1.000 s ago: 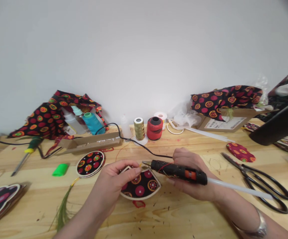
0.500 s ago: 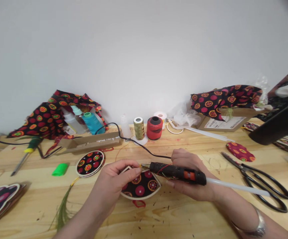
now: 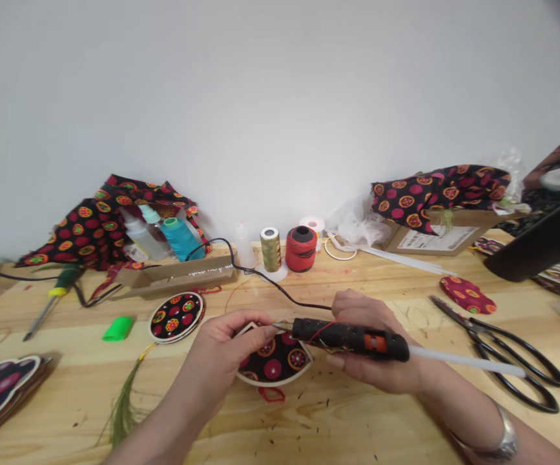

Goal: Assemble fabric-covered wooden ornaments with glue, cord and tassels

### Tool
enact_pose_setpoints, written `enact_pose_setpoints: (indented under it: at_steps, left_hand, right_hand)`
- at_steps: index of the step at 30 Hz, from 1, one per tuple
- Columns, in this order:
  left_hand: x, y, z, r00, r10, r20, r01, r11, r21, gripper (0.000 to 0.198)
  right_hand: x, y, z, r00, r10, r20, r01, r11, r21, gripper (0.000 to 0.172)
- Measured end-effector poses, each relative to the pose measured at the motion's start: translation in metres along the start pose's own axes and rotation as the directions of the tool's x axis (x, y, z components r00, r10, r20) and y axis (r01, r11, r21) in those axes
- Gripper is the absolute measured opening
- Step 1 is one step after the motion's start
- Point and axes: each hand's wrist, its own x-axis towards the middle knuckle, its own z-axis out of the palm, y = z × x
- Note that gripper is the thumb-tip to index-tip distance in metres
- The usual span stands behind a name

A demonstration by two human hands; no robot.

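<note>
Wooden table point(image 3: 309, 426): right hand point(image 3: 374, 342) grip clamped on glue gun point(image 3: 350, 338); left hand point(image 3: 224, 352) pinches fabric fan piece point(image 3: 277, 361).

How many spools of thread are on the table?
3: a teal spool against the fabric heap; a gold spool and a red spool side by side at centre back. The white roll behind may be another.

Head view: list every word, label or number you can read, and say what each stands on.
Label on the right box: print too blurred to read.
White marks on the flat box: too small to read.
Glue gun, fabric piece: no text seen.
</note>
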Motion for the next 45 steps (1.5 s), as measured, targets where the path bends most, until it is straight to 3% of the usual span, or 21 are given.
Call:
enact_pose_setpoints:
  at_steps: [4, 23, 32, 45]
  left_hand:
    - [0.0014, 0.0004, -0.0012, 1.0, 0.001, 0.002, -0.001, 1.0, 0.004, 0.031]
    - [0.0012, 0.0011, -0.0004, 1.0, -0.005, 0.002, 0.005, 1.0, 0.017, 0.032]
    - [0.0001, 0.0028, 0.0021, 1.0, -0.009, -0.002, 0.009, 1.0, 0.012, 0.031]
    - [-0.0014, 0.0038, 0.0016, 1.0, -0.003, -0.013, 0.003, 1.0, 0.005, 0.029]
  right_hand:
    - [0.0023, -0.0019, -0.0041, 0.999, -0.029, -0.037, 0.029, 1.0, 0.006, 0.032]
    - [0.0018, 0.0017, -0.0004, 0.996, 0.058, 0.071, -0.055, 0.997, -0.05, 0.035]
    - [0.0006, 0.0033, 0.0005, 0.998, 0.018, 0.054, -0.014, 0.997, -0.079, 0.033]
    - [0.0031, -0.0008, -0.0021, 0.997, 0.072, 0.027, -0.069, 0.994, -0.088, 0.033]
